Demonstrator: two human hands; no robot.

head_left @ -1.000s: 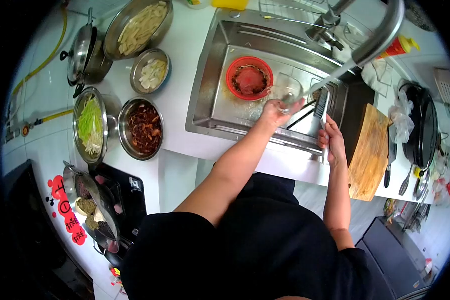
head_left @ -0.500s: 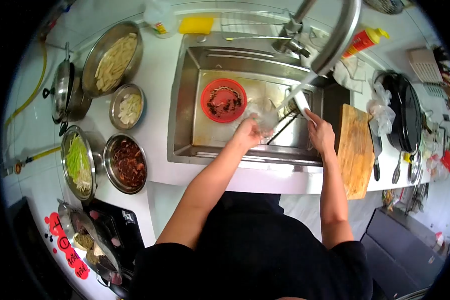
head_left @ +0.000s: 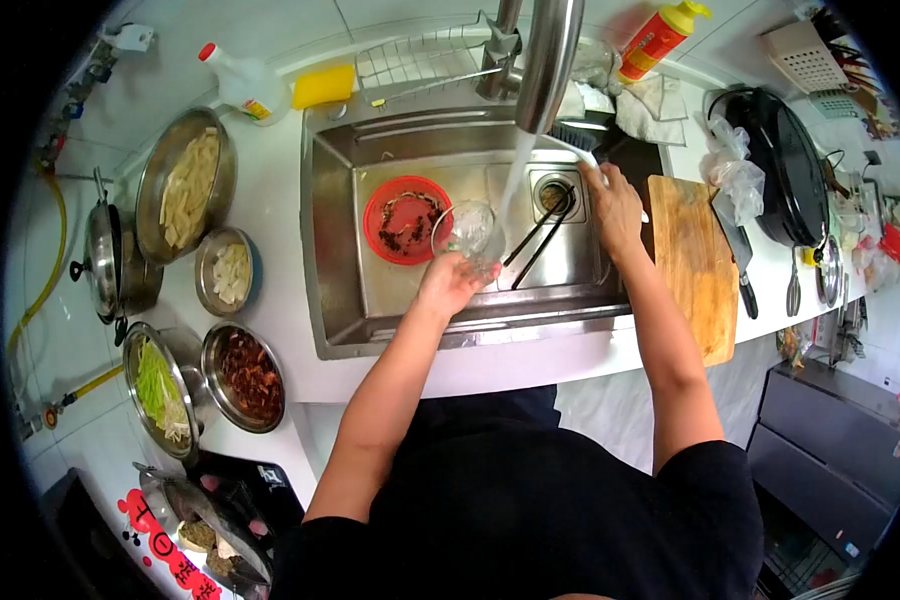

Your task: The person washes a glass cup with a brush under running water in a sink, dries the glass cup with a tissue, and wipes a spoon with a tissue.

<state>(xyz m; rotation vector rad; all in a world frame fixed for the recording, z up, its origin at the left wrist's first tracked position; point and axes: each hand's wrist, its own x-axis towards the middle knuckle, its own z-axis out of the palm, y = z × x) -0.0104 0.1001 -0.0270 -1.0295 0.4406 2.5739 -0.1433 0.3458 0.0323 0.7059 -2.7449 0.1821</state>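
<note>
My left hand (head_left: 450,283) grips a clear glass bowl (head_left: 467,228) from below, tilted over the sink (head_left: 333,270). Water runs from the faucet (head_left: 550,70) just right of the bowl. A white-handled brush (head_left: 573,147) is in my right hand (head_left: 615,208), at the sink's right side; dark bristles seem to show at its far end. Left of the glass bowl, a red basin (head_left: 377,222) with dark bits in it stands in the sink, partly covered by the glass. Black chopsticks (head_left: 542,240) lie near the drain (head_left: 553,190).
A wooden cutting board (head_left: 692,270) and a knife (head_left: 735,245) lie to the right, beside a black pan (head_left: 785,195). Metal bowls of pale strips (head_left: 190,190), white slices (head_left: 232,272), greens (head_left: 155,385) and dark meat (head_left: 242,370) stand left. A yellow sponge (head_left: 322,87) sits behind.
My right hand has drawn the brush away from the glass bowl, up toward the sink's back right. The bowl is now tilted beside the stream, apart from the brush. The camera view has shifted.
</note>
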